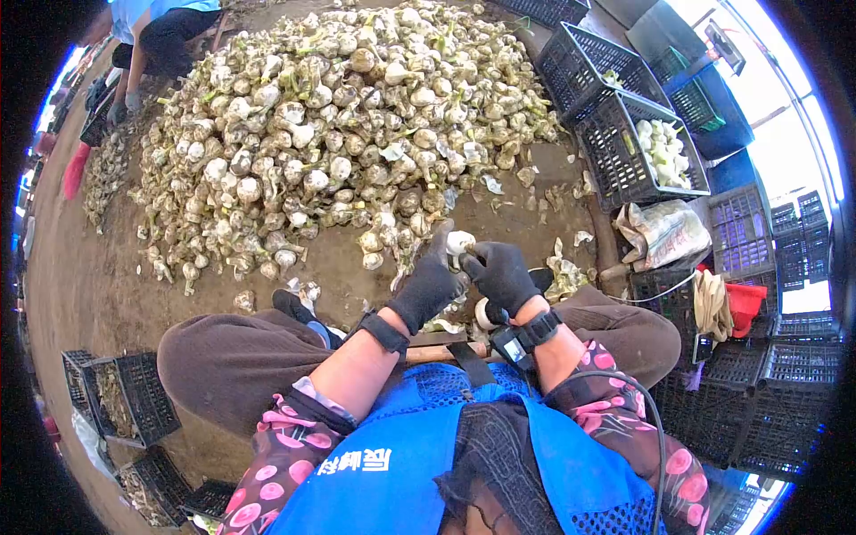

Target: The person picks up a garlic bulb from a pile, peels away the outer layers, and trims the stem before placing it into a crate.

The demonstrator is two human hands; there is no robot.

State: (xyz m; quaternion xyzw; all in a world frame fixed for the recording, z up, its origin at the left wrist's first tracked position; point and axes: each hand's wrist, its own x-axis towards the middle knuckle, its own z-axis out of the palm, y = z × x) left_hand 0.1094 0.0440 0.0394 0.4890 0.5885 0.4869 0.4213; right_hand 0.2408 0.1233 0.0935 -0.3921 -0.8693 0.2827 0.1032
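Note:
A white garlic bulb is held up between my two dark-gloved hands, in front of the big heap of garlic. My left hand is closed around the bulb's left side, thumb and fingers against it. From the right, my right hand pinches at the bulb's lower edge with its fingers curled. Some of the fingertips are hidden behind the bulb and the gloves. Below my hands, a wooden bar lies across in front of my lap.
Black crates stand at the right, one holding peeled white bulbs. A white sack and a red cloth lie nearby. Crates with husks are at the lower left. Another person bends at the upper left.

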